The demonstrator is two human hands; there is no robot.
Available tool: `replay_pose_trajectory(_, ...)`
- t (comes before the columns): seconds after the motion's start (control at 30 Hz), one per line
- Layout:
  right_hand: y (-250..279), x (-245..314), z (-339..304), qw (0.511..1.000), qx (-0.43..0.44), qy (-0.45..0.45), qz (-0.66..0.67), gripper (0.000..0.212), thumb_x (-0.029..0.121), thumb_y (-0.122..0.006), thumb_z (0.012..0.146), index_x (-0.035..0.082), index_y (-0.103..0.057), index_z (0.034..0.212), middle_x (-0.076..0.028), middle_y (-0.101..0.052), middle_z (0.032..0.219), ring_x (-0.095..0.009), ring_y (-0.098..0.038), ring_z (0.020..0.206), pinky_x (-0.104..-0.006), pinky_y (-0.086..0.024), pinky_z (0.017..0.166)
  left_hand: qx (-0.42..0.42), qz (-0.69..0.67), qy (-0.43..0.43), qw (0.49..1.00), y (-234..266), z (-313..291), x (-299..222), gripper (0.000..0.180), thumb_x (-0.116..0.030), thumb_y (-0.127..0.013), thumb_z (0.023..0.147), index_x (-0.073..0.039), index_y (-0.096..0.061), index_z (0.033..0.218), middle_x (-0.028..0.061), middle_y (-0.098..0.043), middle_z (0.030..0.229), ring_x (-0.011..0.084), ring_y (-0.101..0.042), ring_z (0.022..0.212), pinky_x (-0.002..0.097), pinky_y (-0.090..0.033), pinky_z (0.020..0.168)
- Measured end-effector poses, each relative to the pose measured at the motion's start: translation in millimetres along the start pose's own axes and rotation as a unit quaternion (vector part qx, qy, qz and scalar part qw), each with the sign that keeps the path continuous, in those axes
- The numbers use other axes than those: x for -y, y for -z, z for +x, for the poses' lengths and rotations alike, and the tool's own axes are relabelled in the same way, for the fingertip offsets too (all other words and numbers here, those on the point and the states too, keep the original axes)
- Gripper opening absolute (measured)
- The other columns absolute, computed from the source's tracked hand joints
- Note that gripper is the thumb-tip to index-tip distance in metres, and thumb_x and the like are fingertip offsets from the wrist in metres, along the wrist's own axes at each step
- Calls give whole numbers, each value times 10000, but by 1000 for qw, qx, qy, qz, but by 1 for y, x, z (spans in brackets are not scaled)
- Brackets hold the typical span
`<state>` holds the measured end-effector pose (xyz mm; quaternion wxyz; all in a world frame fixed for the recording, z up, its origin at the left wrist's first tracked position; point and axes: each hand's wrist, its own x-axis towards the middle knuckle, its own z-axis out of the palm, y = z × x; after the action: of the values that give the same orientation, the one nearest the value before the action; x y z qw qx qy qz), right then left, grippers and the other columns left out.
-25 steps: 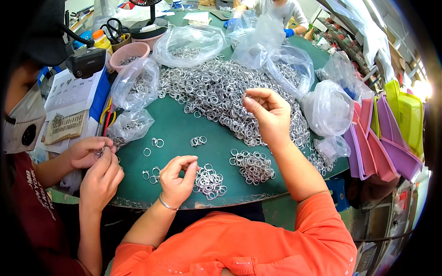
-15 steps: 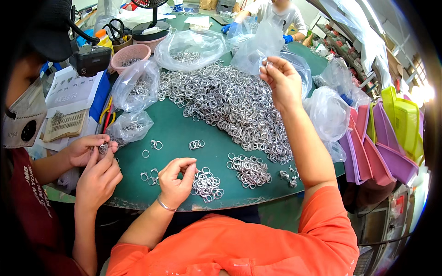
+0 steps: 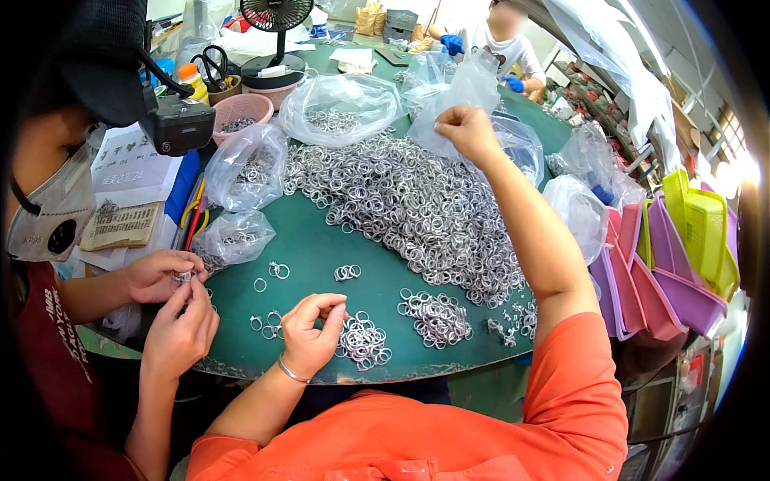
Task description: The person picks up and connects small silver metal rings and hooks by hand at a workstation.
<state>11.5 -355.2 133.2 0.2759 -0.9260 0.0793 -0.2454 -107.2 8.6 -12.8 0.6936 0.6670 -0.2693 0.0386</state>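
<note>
My right hand (image 3: pixel 472 135) is raised over the far side of a large heap of silver-coloured rings (image 3: pixel 401 204). Its fingers are pinched together in front of a clear plastic bag (image 3: pixel 457 100); whatever they hold is hidden. Low at the table's near edge, my left hand (image 3: pixel 311 333) is loosely closed, thumb close to the curled index finger, and I cannot make out anything in it. Right beside it lies a small pile of rings (image 3: pixel 365 343). A second small pile (image 3: pixel 435 318) sits further right, and a short row of rings (image 3: pixel 347 272) lies beyond my left hand.
At left a co-worker's hands (image 3: pixel 180 309) hold a ring. Bags of rings (image 3: pixel 341 108), a pink basket (image 3: pixel 242 108) and a fan (image 3: pixel 277 20) stand behind. Small metal bits (image 3: pixel 513 322) lie near my right arm. Coloured plastic trays (image 3: pixel 666 256) lean at right. Another person (image 3: pixel 501 40) sits opposite.
The view has tilted up a little. My right hand has moved away from me and slightly left, and the small shiny piece at its fingertips no longer shows. My left hand has stayed put.
</note>
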Motion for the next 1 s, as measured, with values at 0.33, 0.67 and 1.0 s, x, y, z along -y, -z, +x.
replay_pose_trajectory(0.33,9,-7,11,978,-44,58,-195,111,57,-637,690,26,-674,790,-231,-667,809,-393,-662,813,-445,-528,749,3,-2,-3,1000,-1,1,-3,102,32,-648,851,15,-662,950,82,-666,786,109,-652,652,215,-498,554)
replay_pose_trajectory(0.67,-5,9,4,937,165,106,-289,165,93,-654,729,57,-677,889,-197,-684,949,-360,-651,937,-432,-513,827,7,28,-23,999,3,2,0,91,23,-628,874,14,-646,963,60,-675,784,88,-646,654,204,-514,544)
replay_pose_trajectory(1.0,54,26,47,961,-165,186,-123,193,149,-673,750,54,-691,918,-141,-698,861,-285,-684,823,-361,-528,782,-6,43,-20,999,0,4,-6,81,17,-629,871,14,-669,942,71,-677,792,103,-662,662,211,-511,564)
